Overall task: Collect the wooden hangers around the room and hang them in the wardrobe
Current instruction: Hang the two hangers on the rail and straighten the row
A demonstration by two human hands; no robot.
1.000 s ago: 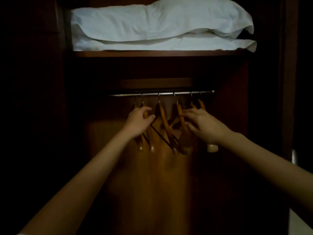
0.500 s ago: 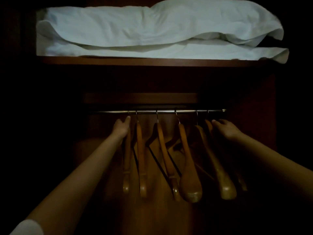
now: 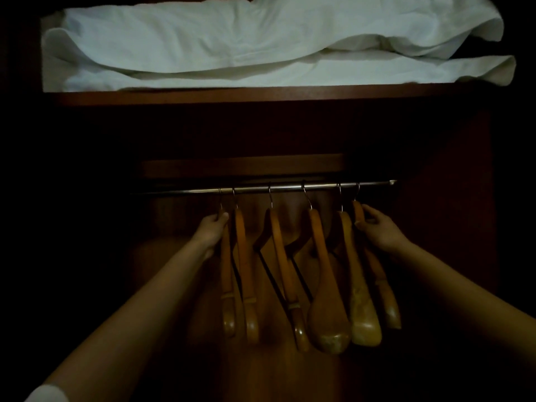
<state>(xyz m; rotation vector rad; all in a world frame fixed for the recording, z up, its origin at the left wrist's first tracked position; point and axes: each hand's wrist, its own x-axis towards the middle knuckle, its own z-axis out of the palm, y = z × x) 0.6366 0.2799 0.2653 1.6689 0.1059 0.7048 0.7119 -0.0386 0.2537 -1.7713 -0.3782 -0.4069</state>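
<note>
In the head view, six orange-brown wooden hangers [image 3: 282, 256] are hanging by thin metal hooks on a silver metal rail [image 3: 290, 188] inside the dark brown wooden wardrobe [image 3: 275, 372]. Their curved arms are pointing down toward the camera, and two with broad rounded ends are showing pale worn patches. The hands are well apart. The left hand [image 3: 213, 232] is gripping the top of the leftmost hanger [image 3: 226, 280]. The right hand [image 3: 378, 229] is pinching the top of the rightmost hanger [image 3: 380, 274]. White pillows [image 3: 232, 44] are lying on the shelf [image 3: 261, 95] above.
</note>
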